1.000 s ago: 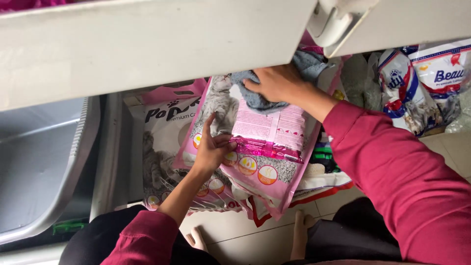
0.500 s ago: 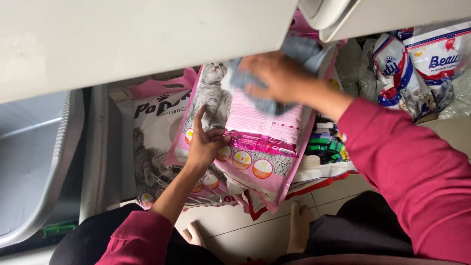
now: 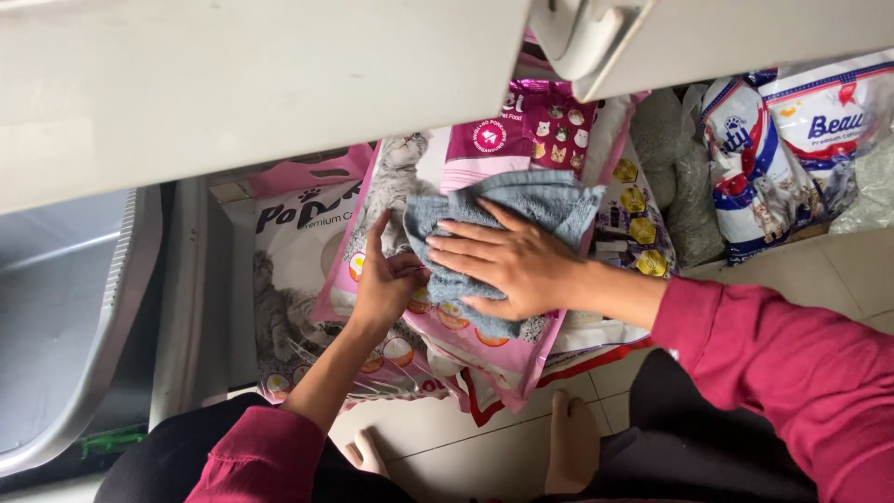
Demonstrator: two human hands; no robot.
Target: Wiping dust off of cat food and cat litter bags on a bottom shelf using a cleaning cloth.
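A pink pet-food bag (image 3: pixel 521 354) with cat pictures leans upright in front of me. My right hand (image 3: pixel 507 265) lies flat on a grey-blue cloth (image 3: pixel 507 210) and presses it against the bag's front. My left hand (image 3: pixel 382 279) rests on the bag's left side, fingers spread against it, right beside the cloth. Both arms wear dark red sleeves.
A white and pink bag (image 3: pixel 289 279) stands behind on the left. Blue and white bags (image 3: pixel 792 149) stand at the right. A white counter edge (image 3: pixel 233 84) hangs overhead, a grey bin (image 3: pixel 65 317) sits at left. My bare feet (image 3: pixel 568 447) stand on floor tiles.
My right hand has slid the cloth down the bag's front from its top toward the middle. My left hand has stayed on the bag's left side.
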